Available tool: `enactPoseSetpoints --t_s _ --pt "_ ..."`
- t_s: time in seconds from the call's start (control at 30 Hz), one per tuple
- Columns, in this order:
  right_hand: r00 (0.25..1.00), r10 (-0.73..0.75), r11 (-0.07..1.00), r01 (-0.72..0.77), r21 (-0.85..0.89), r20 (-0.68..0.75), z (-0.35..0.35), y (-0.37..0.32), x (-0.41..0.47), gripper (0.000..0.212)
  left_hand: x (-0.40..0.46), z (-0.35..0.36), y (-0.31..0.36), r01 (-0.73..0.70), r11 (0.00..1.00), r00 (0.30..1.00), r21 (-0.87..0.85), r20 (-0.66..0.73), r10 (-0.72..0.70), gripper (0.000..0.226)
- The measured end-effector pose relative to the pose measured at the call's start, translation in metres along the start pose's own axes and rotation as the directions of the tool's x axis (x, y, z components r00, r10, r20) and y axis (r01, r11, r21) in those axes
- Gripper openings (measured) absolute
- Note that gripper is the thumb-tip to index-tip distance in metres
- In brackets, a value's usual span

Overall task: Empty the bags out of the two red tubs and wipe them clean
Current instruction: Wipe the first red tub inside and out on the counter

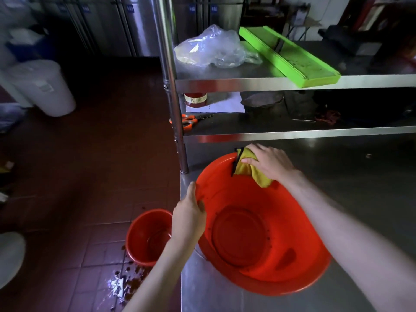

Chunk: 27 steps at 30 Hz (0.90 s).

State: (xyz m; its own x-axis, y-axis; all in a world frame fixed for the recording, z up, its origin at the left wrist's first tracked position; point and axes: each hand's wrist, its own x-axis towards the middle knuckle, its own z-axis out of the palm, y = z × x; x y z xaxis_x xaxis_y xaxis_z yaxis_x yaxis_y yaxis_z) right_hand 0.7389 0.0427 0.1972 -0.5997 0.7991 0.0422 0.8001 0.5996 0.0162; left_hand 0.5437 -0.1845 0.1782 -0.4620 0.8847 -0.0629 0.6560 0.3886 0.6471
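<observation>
A large red tub [258, 224] sits tilted on the steel surface [360, 181] at its left edge. The left hand [189, 215] grips the tub's left rim, thumb along the outside. The right hand [269, 162] presses a yellow cloth [247, 170] against the far inner wall, fingers closed over it. A smaller red tub [146, 237] stands on the floor [90, 165], left of the surface, beside a wet spill [126, 287].
</observation>
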Motion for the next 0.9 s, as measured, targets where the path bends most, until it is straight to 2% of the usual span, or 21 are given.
enactPoseSetpoints --t_s 0.1,0.17,0.23,0.3,0.37,0.43,0.5,0.57,0.67,0.73,0.8,0.9 --pt "0.989 -0.144 0.989 0.145 -0.013 0.022 0.0 -0.037 0.012 0.08 0.02 -0.003 0.005 -0.072 0.997 0.996 -0.017 0.055 0.073 0.058" --pt "0.957 -0.286 0.958 0.287 -0.009 0.039 0.006 -0.065 0.016 0.076 0.033 -0.01 0.009 -0.129 0.99 0.988 0.063 0.096 0.123 0.055" --pt "0.946 -0.324 0.946 0.325 -0.01 0.025 0.007 -0.073 0.012 0.071 0.038 -0.023 0.012 -0.154 0.966 0.983 0.207 0.132 0.129 0.05" --pt "0.968 -0.25 0.968 0.25 -0.013 0.003 0.002 -0.055 0.003 0.069 0.035 -0.034 0.01 -0.167 0.923 0.983 0.348 0.131 0.129 0.045" --pt "0.998 -0.069 0.998 0.069 0.01 -0.006 0.0 -0.025 -0.011 0.065 0.022 -0.039 0.003 -0.14 0.911 0.99 0.389 0.084 0.116 0.04" --pt "0.994 0.109 0.994 -0.108 0.014 -0.022 0.0 -0.004 -0.028 0.063 0.007 -0.037 -0.002 -0.1 0.94 0.995 0.326 0.032 0.094 0.039" --pt "0.984 0.18 0.984 -0.18 0.004 -0.009 0.002 -0.003 -0.036 0.065 0.004 -0.027 -0.005 -0.112 0.971 0.993 0.212 -0.008 0.116 0.037" --pt "0.989 0.149 0.989 -0.149 0.008 -0.006 0.001 -0.018 -0.034 0.062 0.011 -0.015 0.003 -0.178 0.977 0.984 0.114 -0.004 0.179 0.034" --pt "0.99 -0.14 0.99 0.14 0.022 -0.007 0.007 -0.049 -0.027 0.056 0.025 -0.008 0.023 -0.257 0.962 0.964 0.093 0.091 0.249 0.034" --pt "0.976 -0.219 0.974 0.219 0.051 -0.013 0.006 -0.056 -0.027 0.055 0.036 -0.012 0.03 -0.294 0.943 0.952 0.155 0.134 0.274 0.036" --pt "0.986 -0.166 0.985 0.167 0.034 -0.013 0.003 -0.043 -0.031 0.055 0.04 -0.02 0.027 -0.321 0.916 0.945 0.243 0.153 0.291 0.039" --pt "0.996 0.091 0.996 -0.091 0.024 -0.019 0.001 -0.011 -0.047 0.06 0.03 -0.022 0.011 -0.268 0.934 0.958 0.234 0.168 0.233 0.043"
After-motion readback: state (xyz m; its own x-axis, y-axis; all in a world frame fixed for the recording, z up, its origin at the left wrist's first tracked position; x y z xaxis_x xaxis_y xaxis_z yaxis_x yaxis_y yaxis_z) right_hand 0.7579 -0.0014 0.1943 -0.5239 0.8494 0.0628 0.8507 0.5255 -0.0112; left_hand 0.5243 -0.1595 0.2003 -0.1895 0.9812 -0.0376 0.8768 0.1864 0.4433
